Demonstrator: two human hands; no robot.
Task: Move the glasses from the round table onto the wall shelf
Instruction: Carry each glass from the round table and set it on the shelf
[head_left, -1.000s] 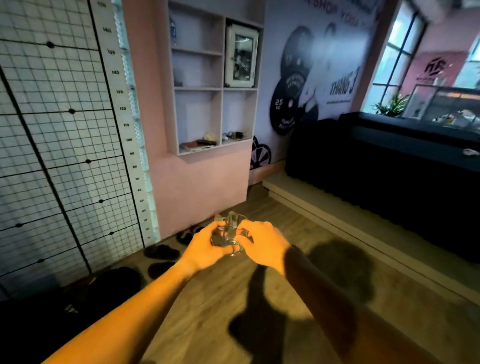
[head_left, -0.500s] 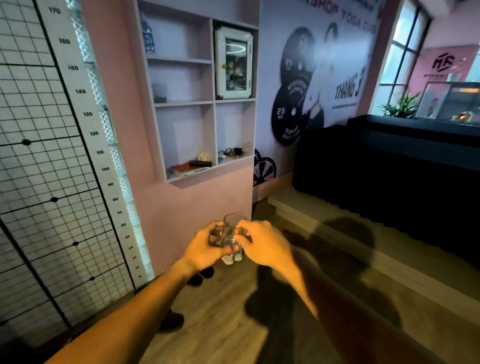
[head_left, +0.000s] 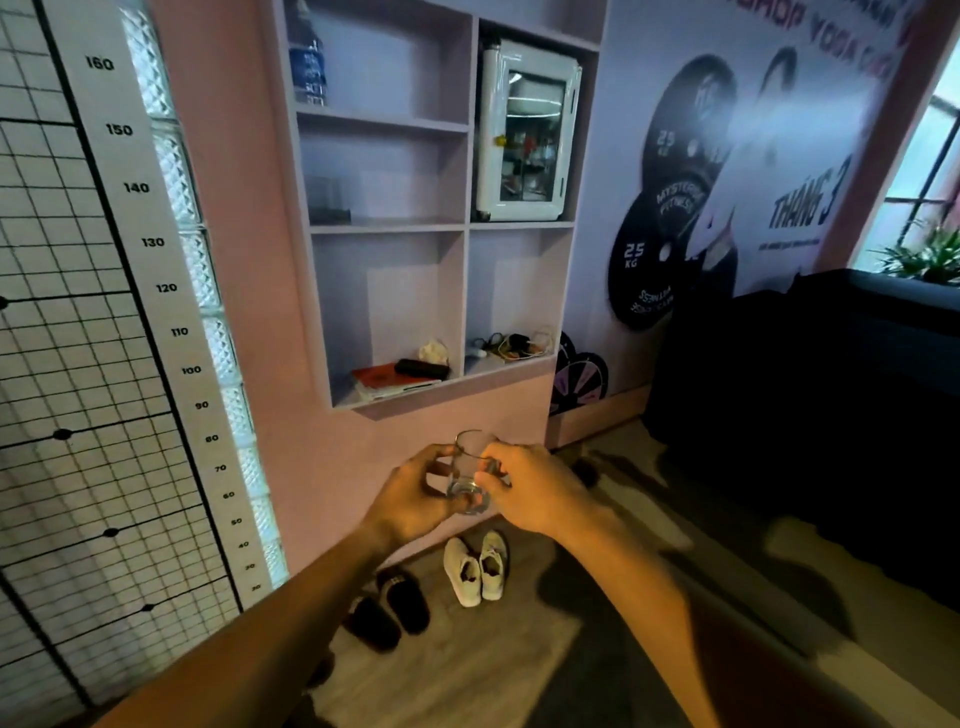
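I hold clear drinking glasses (head_left: 470, 475) between both hands at chest height, just below the wall shelf (head_left: 389, 228). My left hand (head_left: 415, 499) grips them from the left and my right hand (head_left: 535, 491) from the right. How many glasses are bunched together I cannot tell. The shelf is a pale unit with several open compartments set in the pink wall. The round table is out of view.
The bottom shelf compartments hold books with a black case (head_left: 400, 376) and tangled cables (head_left: 511, 345). A small white fridge (head_left: 527, 130) fills the upper right bay, a water bottle (head_left: 308, 67) the top left. Shoes (head_left: 475, 569) and slippers (head_left: 389, 608) lie on the floor below. A dark counter (head_left: 810, 395) stands right.
I have walked closer to the shelf; it now looms larger directly ahead. Both hands keep the same grip on the glasses.
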